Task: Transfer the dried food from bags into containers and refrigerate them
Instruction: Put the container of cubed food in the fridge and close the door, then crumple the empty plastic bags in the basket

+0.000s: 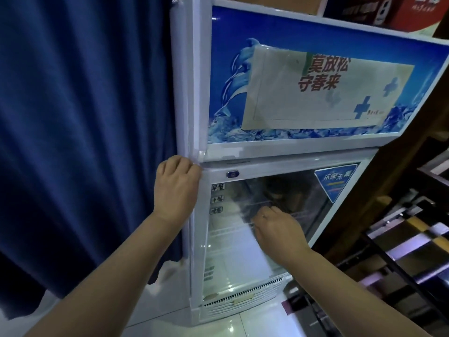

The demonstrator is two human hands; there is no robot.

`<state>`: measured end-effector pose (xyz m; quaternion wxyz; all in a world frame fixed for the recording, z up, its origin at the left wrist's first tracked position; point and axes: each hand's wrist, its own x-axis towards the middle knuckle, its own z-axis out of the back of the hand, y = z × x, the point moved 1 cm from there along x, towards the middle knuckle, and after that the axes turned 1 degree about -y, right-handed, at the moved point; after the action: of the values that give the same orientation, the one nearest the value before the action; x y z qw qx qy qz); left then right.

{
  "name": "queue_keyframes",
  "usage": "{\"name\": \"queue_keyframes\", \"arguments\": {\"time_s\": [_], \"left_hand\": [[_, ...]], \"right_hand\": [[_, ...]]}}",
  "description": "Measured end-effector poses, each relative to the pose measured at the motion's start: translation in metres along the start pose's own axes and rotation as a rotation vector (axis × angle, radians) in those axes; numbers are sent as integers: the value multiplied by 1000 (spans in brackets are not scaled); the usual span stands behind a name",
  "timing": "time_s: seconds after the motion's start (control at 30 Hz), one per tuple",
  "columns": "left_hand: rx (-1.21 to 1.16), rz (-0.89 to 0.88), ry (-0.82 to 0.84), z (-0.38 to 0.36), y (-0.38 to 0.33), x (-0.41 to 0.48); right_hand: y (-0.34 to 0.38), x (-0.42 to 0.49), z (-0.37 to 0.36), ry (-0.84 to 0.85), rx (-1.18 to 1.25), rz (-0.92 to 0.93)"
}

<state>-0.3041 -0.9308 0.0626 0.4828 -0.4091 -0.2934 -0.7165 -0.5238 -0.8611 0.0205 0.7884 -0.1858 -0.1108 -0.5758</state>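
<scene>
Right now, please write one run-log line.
left hand: gripping glass door top corner | right hand: against the glass | fridge: shut

Small shop: branded glass-door display fridge [267, 166], stacked drink cartons [379, 10].

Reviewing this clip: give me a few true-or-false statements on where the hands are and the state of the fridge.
1. The left hand grips the top left corner of the lower glass door. True.
2. The right hand holds a bag of dried food. False: no bag shows; it rests against the glass door.
3. A paper notice is stuck on the fridge's upper panel. True.
4. A red curtain hangs left of the fridge. False: the curtain is dark blue.
</scene>
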Motion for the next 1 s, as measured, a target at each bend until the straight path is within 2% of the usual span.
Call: {"name": "queue_keyframes", "arguments": {"time_s": [0.27,0.53,0.83,1.0], "left_hand": [[31,0,-12,-6,5,0],[85,34,237,21,0,-28],[406,318,396,129,-19,-94],[541,479,392,209,-41,-138]], "right_hand": [[-3,5,-20,67,5,-6],[5,12,-11,73,-10,137],[48,7,-3,62,82,484],[98,-13,12,82,243,704]]}}
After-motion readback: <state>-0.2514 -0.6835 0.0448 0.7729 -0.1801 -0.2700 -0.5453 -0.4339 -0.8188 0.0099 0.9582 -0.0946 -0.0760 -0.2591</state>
